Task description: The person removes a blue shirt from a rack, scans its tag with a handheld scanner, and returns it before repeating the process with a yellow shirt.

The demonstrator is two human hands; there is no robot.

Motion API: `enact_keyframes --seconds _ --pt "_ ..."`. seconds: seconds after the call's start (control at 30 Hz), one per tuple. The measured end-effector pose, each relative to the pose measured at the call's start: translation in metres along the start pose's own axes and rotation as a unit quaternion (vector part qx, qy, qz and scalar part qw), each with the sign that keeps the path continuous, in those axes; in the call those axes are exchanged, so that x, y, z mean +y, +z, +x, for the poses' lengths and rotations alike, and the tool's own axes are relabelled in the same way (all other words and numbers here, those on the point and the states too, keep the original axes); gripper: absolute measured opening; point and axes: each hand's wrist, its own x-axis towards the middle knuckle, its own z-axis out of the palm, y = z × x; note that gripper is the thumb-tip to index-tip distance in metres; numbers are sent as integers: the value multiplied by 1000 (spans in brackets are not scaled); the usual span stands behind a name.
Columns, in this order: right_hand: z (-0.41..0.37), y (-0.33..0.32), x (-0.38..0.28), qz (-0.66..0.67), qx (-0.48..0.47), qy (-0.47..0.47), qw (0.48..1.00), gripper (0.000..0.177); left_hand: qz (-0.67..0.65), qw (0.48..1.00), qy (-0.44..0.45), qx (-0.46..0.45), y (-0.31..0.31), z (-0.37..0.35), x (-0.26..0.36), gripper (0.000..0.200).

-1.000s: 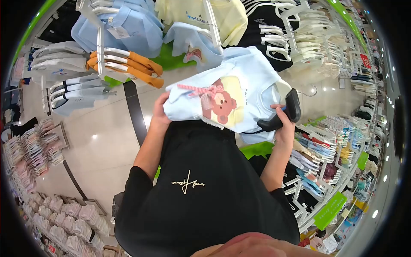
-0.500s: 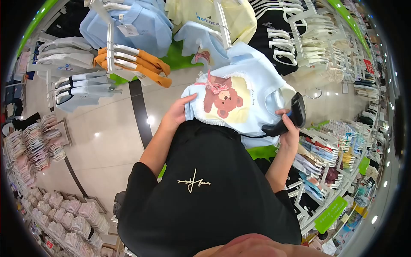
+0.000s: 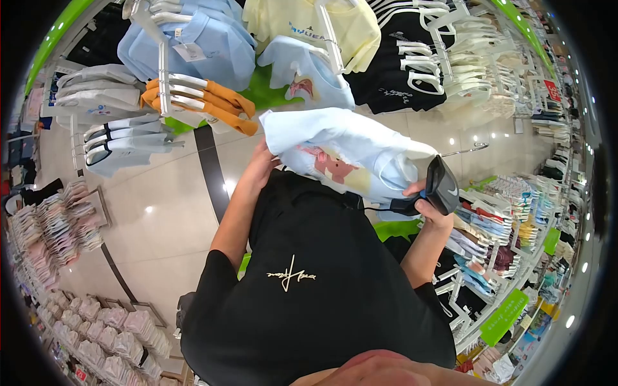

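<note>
A light blue T-shirt (image 3: 360,138) with a brown bear print hangs in front of my chest, its lower part folded over so that the bear is partly covered. My left hand (image 3: 261,164) is closed on the shirt's left edge, with its fingertips partly hidden by cloth. At the neckline side, my right hand (image 3: 434,209) grips a black barcode scanner (image 3: 441,186), which lies against the shirt. A dark cord runs left from the scanner's handle. Beyond the collar a metal hanger hook (image 3: 473,148) sticks out to the right.
Ahead stand display rails with blue polo shirts (image 3: 193,51), orange garments (image 3: 199,100), a yellow shirt (image 3: 315,29) and black shirts (image 3: 399,80). More clothes racks (image 3: 502,219) line the right. Stacked folded clothes (image 3: 109,328) are at lower left. Tiled floor (image 3: 161,212) shows on the left.
The shirt's left end has been lifted and folded over, covering part of the bear. My left hand has shifted slightly left. The scanner has turned in my right hand and moved slightly down.
</note>
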Motion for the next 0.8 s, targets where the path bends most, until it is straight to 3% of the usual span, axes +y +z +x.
enact_keyframes --seconds 0.47,0.57,0.67,0.8 --pt "0 5 -3 30 24 -21 999 43 -37 996 42 63 -25 17 -28 18" --pt "2 1 -5 23 -44 -63 997 36 -27 994 35 95 -26 20 -29 17" --pt "-4 6 -7 25 -17 -29 999 43 -33 993 49 107 -18 19 -27 12" --pt "-7 -11 -4 -6 -159 -80 984 40 -91 991 71 72 -20 25 -35 16"
